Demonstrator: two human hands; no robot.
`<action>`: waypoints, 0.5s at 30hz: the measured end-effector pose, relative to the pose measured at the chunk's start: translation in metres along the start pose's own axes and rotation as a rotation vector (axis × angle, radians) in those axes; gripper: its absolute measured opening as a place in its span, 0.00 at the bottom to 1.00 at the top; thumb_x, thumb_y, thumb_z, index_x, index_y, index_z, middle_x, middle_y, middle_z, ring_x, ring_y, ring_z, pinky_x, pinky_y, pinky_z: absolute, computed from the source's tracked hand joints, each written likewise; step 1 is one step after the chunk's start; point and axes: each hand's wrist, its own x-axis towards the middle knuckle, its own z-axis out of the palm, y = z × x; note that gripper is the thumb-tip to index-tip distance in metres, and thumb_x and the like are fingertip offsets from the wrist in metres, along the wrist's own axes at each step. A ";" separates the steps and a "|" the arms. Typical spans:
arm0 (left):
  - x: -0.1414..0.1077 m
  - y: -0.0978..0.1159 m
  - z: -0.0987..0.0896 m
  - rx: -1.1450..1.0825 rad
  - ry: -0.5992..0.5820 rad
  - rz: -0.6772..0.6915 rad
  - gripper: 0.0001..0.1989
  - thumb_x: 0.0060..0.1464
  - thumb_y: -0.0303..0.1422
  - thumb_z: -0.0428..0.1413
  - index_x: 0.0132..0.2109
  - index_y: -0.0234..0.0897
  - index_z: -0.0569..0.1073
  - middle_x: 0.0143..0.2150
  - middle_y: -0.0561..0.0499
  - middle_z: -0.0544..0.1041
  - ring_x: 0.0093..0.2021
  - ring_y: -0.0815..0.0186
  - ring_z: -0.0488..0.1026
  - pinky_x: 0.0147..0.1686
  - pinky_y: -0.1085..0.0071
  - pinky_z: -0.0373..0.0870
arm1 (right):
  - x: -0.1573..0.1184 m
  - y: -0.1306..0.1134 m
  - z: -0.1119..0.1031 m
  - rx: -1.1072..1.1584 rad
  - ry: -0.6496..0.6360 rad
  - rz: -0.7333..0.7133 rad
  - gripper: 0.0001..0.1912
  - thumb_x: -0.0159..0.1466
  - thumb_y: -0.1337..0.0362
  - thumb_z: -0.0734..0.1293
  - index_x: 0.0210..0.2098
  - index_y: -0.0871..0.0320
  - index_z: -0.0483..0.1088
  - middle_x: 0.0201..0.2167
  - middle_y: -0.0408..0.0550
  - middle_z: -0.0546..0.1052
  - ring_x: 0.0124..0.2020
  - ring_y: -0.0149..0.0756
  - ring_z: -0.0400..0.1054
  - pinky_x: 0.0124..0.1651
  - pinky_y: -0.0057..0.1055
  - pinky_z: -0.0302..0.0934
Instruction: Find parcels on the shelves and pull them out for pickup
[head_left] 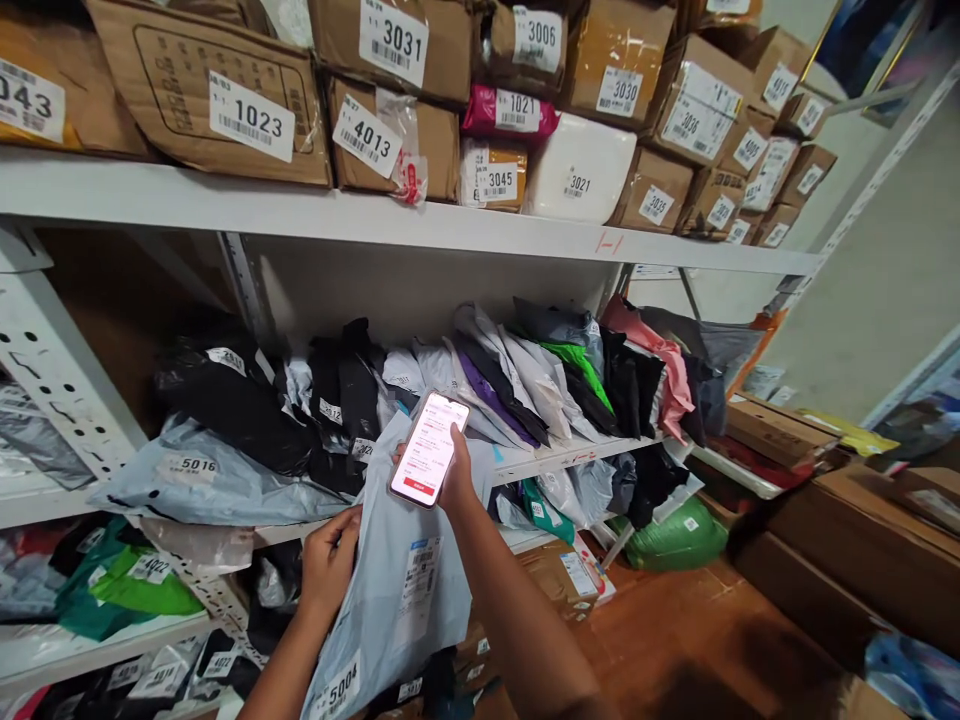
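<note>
My left hand (330, 560) is closed on the left edge of a grey plastic mailer bag (382, 600), which hangs down in front of the shelves. The bag carries a printed shipping label and a sticker reading 5004 near its lower corner. My right hand (456, 468) grips a smartphone (429, 448) with a lit pinkish-white screen and a red button at the bottom. The phone overlaps the upper part of the bag. Behind it, several mailer parcels (517, 380) stand in a row on the middle shelf.
Numbered cardboard boxes (397, 130) line the upper shelf (480, 232). A grey mailer marked 5016 (217, 480) lies at the left of the middle shelf. Below stand more parcels and a green sack (675, 535). Large cartons (825, 560) occupy the right side of the floor.
</note>
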 end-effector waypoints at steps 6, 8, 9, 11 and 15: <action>-0.001 0.013 0.006 0.257 -0.050 -0.039 0.19 0.36 0.48 0.55 0.27 0.36 0.78 0.19 0.53 0.73 0.20 0.64 0.66 0.23 0.70 0.62 | -0.006 -0.002 -0.010 0.028 -0.006 0.037 0.34 0.45 0.36 0.64 0.35 0.60 0.69 0.24 0.50 0.79 0.27 0.44 0.73 0.40 0.43 0.67; 0.001 0.012 0.003 0.323 -0.058 -0.043 0.20 0.38 0.48 0.52 0.26 0.36 0.77 0.15 0.53 0.69 0.17 0.65 0.62 0.23 0.70 0.58 | -0.016 -0.006 -0.014 0.032 0.003 0.063 0.37 0.45 0.34 0.62 0.37 0.61 0.69 0.24 0.52 0.78 0.26 0.44 0.73 0.36 0.41 0.67; 0.002 0.011 0.001 0.358 -0.050 -0.043 0.20 0.38 0.48 0.50 0.26 0.36 0.77 0.15 0.53 0.68 0.17 0.64 0.63 0.23 0.70 0.57 | -0.023 -0.009 -0.016 0.036 0.015 0.075 0.39 0.45 0.32 0.61 0.38 0.62 0.69 0.24 0.52 0.78 0.26 0.44 0.73 0.35 0.41 0.67; 0.002 0.005 -0.008 0.489 -0.012 -0.051 0.21 0.39 0.47 0.47 0.26 0.35 0.76 0.14 0.51 0.66 0.19 0.62 0.63 0.25 0.69 0.55 | -0.040 -0.016 -0.021 0.050 0.060 0.101 0.41 0.47 0.31 0.57 0.38 0.62 0.69 0.26 0.53 0.78 0.27 0.43 0.73 0.33 0.39 0.67; -0.008 -0.028 -0.040 0.824 0.013 -0.078 0.19 0.41 0.46 0.43 0.25 0.38 0.71 0.18 0.48 0.67 0.18 0.62 0.58 0.24 0.69 0.49 | -0.078 -0.027 -0.047 0.074 0.237 0.185 0.37 0.50 0.31 0.55 0.37 0.58 0.67 0.26 0.48 0.78 0.27 0.43 0.74 0.30 0.39 0.67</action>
